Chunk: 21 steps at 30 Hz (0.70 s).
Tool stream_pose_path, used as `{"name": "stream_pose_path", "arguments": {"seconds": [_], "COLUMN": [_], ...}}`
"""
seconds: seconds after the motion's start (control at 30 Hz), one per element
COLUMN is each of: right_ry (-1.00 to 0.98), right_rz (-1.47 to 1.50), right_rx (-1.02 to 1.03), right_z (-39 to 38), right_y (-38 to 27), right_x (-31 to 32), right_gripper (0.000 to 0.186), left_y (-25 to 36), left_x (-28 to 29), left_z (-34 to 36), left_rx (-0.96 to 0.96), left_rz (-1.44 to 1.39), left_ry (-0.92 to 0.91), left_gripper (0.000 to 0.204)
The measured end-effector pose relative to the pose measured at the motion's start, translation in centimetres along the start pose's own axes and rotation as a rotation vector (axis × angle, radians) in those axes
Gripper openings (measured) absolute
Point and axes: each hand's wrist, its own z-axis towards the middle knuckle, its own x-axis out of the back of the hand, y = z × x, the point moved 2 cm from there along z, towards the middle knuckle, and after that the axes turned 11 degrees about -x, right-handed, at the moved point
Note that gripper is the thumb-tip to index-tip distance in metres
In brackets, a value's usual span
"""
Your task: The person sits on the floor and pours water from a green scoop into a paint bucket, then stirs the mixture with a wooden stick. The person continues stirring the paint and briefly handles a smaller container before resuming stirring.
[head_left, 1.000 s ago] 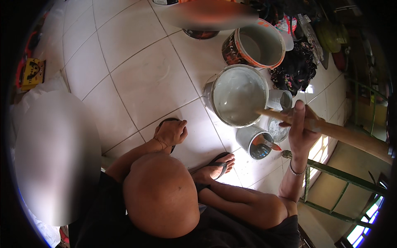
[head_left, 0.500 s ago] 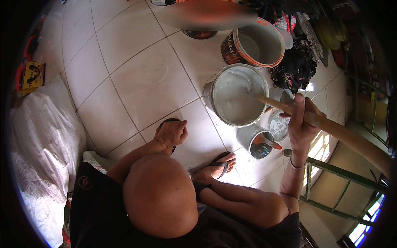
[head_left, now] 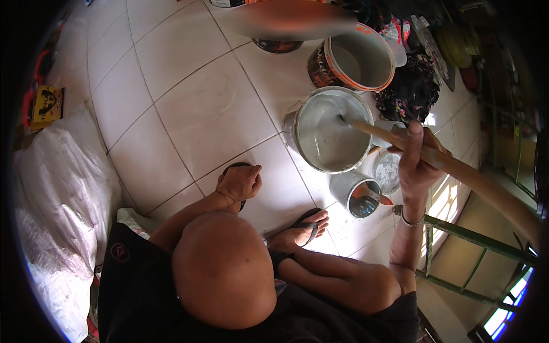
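Observation:
My right hand (head_left: 417, 163) is closed around a long wooden stick (head_left: 474, 183), thumb along its top. The stick's thin tip dips into pale grey paint (head_left: 329, 140) inside a bucket (head_left: 290, 128), where a small dark hollow shows in the surface. Beside my foot in its black flip-flop (head_left: 309, 226), my left hand (head_left: 241, 183) hangs with the fingers curled in, nothing visible in them. Near my right hand a grey can (head_left: 341, 187) lies tilted toward me, with an orange-tipped brush (head_left: 380, 198) in it.
Behind the paint bucket stands a larger bucket with an orange rim (head_left: 326, 54). A paint-smeared round lid (head_left: 386, 171) and another grey container (head_left: 389, 128) sit at its right. Dark flowered cloth (head_left: 409, 94), a white sack (head_left: 57, 188) and a green metal frame (head_left: 480, 243) flank the tiled floor.
The stick's tip has shifted slightly left and up within the paint, and the swirl there has changed shape. My left hand stays in place.

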Motion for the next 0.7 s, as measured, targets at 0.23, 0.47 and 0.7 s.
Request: {"name": "stream_pose_path", "arguments": {"seconds": [0.23,0.47,0.7], "right_ry": [-0.124,-0.060,-0.163], "right_rz": [0.317,0.108,0.041], "right_rx": [-0.221,0.037,-0.147], "right_z": [-2.3,-0.5,-1.2], "right_y": [-1.3,0.0,-2.7], "right_x": [-0.5,-0.6,0.4], "right_gripper": [0.039,0.038,0.043], "left_y": [-0.2,-0.2,0.1], "left_x": [-0.3,-0.3,0.1], "left_z": [-0.1,-0.1,0.1], "left_rx": [0.019,0.002,0.025], "left_rz": [-0.005,-0.005,-0.017], "left_ry": [-0.036,-0.004,-0.032], "left_gripper": [0.021,0.021,0.018]}}
